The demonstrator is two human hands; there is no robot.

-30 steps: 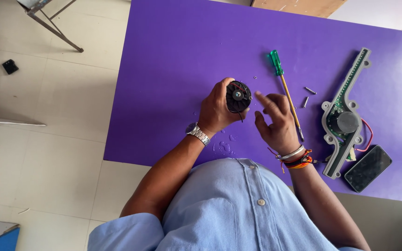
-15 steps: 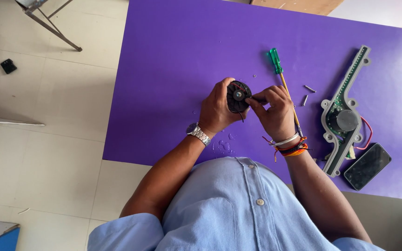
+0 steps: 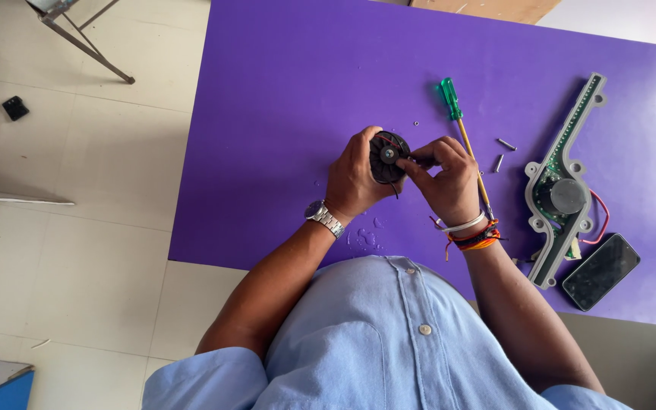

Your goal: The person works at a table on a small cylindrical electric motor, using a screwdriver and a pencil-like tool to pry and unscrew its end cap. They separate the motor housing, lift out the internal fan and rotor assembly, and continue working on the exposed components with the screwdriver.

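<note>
While the left hand [image 3: 354, 178] cups the small black fan motor [image 3: 387, 156] at frame centre, the right hand [image 3: 446, 182] pinches something at its rim; judging by this, fitting work needing a steady, fine grip.

Above the purple bench [image 3: 282, 91], the left hand [image 3: 352, 178] grips a small round black fan [image 3: 387, 156], its hub facing up, while the right hand [image 3: 446, 182] pinches at the fan's right rim with its fingertips. Just beside the right hand lies a green-handled screwdriver [image 3: 461, 133], with two small screws [image 3: 502, 152] near it. Toward the bench's right edge rest a long grey housing with a circuit strip [image 3: 563, 178] and a dark phone [image 3: 600, 271].
</note>
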